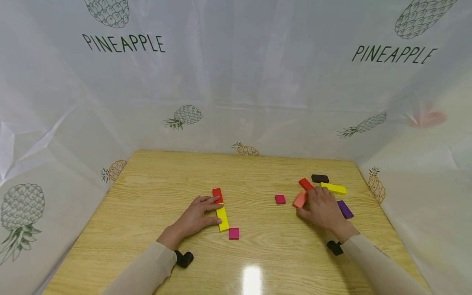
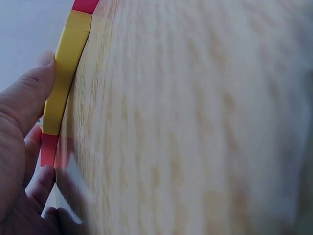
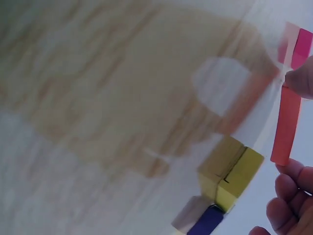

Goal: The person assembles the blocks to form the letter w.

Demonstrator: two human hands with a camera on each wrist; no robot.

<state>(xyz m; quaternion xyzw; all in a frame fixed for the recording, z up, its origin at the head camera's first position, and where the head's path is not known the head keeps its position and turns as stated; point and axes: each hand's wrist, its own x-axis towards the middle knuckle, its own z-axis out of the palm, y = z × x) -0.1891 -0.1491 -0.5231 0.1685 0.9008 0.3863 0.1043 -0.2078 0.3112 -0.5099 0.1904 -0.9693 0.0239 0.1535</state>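
Observation:
My left hand point(image 1: 195, 217) lies beside a short row of flat blocks. Its fingers reach over the red block point(image 1: 216, 191), and the thumb touches the yellow block point(image 1: 223, 223) joined end to end with it. A pink square block point(image 1: 234, 234) sits at the yellow block's near end. On the right side of the table, my right hand point(image 1: 324, 209) pinches an orange block point(image 1: 300, 199). In the right wrist view, this orange block point(image 3: 286, 127) spans from the thumb at one end to a fingertip at the other.
Around the right hand lie a red block point(image 1: 305, 183), a black block point(image 1: 319, 178), a yellow block point(image 1: 337, 189) and a purple block point(image 1: 346, 209). Another pink square block point(image 1: 280, 199) lies left of them. A pineapple-printed sheet point(image 1: 236, 82) surrounds the wooden table point(image 1: 166, 176).

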